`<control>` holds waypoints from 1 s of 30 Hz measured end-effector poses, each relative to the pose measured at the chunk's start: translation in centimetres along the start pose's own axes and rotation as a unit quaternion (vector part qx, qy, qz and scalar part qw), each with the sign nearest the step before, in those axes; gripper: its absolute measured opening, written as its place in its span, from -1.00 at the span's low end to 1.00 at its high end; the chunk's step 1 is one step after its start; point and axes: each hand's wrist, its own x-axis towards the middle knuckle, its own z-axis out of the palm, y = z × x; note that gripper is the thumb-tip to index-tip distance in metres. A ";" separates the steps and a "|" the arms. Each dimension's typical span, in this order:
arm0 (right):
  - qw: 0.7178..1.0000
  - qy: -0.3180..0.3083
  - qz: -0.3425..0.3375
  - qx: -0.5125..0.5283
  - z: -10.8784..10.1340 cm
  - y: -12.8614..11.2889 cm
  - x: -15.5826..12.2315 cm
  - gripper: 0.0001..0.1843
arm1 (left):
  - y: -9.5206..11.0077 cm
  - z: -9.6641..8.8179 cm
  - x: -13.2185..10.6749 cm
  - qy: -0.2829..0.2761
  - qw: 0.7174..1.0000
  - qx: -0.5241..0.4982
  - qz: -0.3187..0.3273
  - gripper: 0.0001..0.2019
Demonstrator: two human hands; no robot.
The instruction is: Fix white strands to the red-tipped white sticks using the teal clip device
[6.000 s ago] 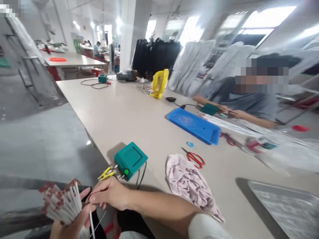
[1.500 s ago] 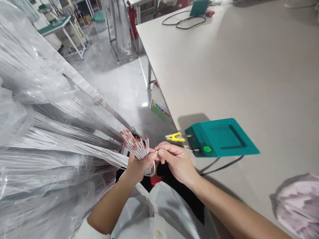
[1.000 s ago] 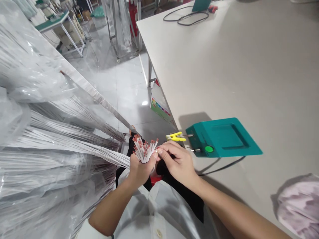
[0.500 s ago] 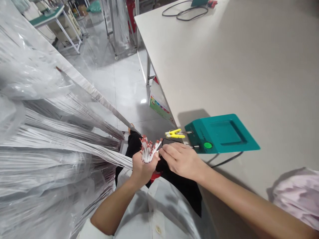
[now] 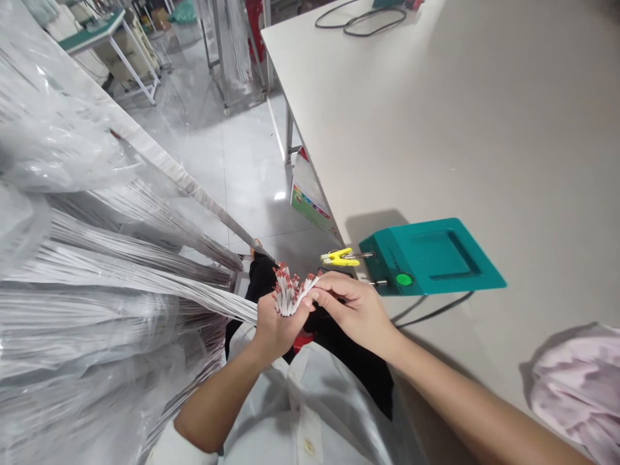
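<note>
My left hand [image 5: 274, 323] is closed round a bundle of thin white rods with red tips [image 5: 288, 290], tips pointing up. My right hand [image 5: 351, 310] pinches one rod at the right side of the bundle, thumb and forefinger closed on it just below its red tip. Both hands hover over my lap at the table's near left corner. Just right of them a teal box with a green button [image 5: 429, 255] sits on the table [image 5: 484, 116], with a yellow clip [image 5: 339, 257] sticking out of its left side.
Clear plastic bags full of long white rods [image 5: 97, 271] fill the left. A pink crumpled cloth [image 5: 576, 387] lies at the right edge. A black cable loop [image 5: 361, 16] lies at the table's far end. Shiny floor, a colourful box [image 5: 310, 200] and metal racks lie beyond.
Six seconds ago the view faced across the table toward a co-worker; it has since dropped to my lap. In the last second my right fingers shifted onto one rod at the bundle's right side.
</note>
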 end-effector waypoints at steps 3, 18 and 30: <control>0.992 0.023 -0.070 -0.103 0.3 0.4 -0.2 -0.75 | -0.2 -0.1 0.0 -0.013 1.000 0.001 -0.023 -0.95; 0.892 0.035 -0.254 -0.373 0.1 1.0 -0.3 -0.80 | -0.7 -0.2 0.0 0.010 0.999 -0.012 -0.036 -0.93; 0.969 0.073 -0.144 -0.188 0.2 1.0 -1.0 -0.83 | -0.6 -0.6 0.3 -0.033 0.999 0.027 0.000 -0.92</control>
